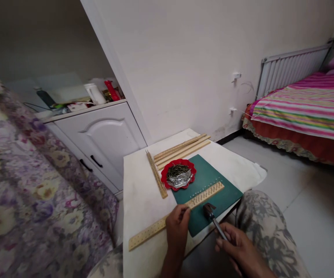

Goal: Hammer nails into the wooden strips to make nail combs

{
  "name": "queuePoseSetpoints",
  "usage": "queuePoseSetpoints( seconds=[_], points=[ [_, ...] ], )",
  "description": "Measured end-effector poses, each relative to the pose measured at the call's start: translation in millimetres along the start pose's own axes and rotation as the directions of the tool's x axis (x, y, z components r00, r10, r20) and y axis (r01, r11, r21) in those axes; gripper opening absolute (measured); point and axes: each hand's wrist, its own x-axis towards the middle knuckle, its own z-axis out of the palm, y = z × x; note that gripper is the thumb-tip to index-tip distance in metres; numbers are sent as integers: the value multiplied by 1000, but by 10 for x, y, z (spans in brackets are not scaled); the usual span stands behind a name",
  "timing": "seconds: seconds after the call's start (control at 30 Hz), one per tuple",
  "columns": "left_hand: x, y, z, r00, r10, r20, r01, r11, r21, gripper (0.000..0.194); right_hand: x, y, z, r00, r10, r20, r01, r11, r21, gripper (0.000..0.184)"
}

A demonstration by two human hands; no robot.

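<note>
My right hand (233,243) grips the handle of a claw hammer (214,220), its head just above the green mat (200,224). Across the mat and table lies a long wooden strip (148,233) dotted with small holes or marks. Several nails (207,193) stand in a row along the strip's right part. My left hand (179,220) rests on the strip left of those nails, thumb and fingertips pinched together; what is between them is too small to make out. Behind the strip, a red scalloped dish (163,178) holds a heap of nails (180,175).
More wooden strips (181,150) lie at the back of the white table (138,193), and another pair (156,175) lies left of the dish. My knee (262,216) is close to the table's right side. A white cabinet (105,135) and floral curtain (53,193) stand left.
</note>
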Motion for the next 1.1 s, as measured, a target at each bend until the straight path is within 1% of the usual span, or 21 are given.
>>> queuePoseSetpoints(
  seconds=[0.07,0.17,0.3,0.43,0.53,0.6,0.7,0.77,0.97,1.1],
  points=[
    [114,-23,-12,1000,19,-22,-18,998,57,21,10,42,9,1000,-1,12,2,1000,-13,28],
    [214,-56,24,999,40,-27,-36,991,128,22,21,70,20,999,-33,10,33,999,-6,25],
    [255,-93,78,998,68,-15,-64,980,189,22,22,29,29,1000,13,27,-12,1000,-7,25],
    [271,-126,94,997,79,-11,-76,979,192,22,15,-32,35,1000,-2,25,2,1000,4,26],
    [276,-147,102,995,97,-23,-91,980,178,23,16,-56,36,998,-56,-2,56,998,27,24],
    [277,-156,108,993,111,-35,-103,980,172,24,21,-56,34,998,-66,-3,66,997,31,24],
    [281,-163,115,991,127,-46,-117,977,177,23,30,-33,24,999,-31,30,30,999,26,27],
    [286,-170,116,990,135,-46,-124,975,185,22,35,-4,15,999,-35,37,34,999,18,27],
    [284,-216,129,989,145,-23,-137,966,219,20,55,67,19,998,-3,56,4,1000,-16,24],
    [279,-244,144,989,144,-28,-134,963,235,20,60,74,27,999,21,50,-20,1000,-14,22]
  ],
)
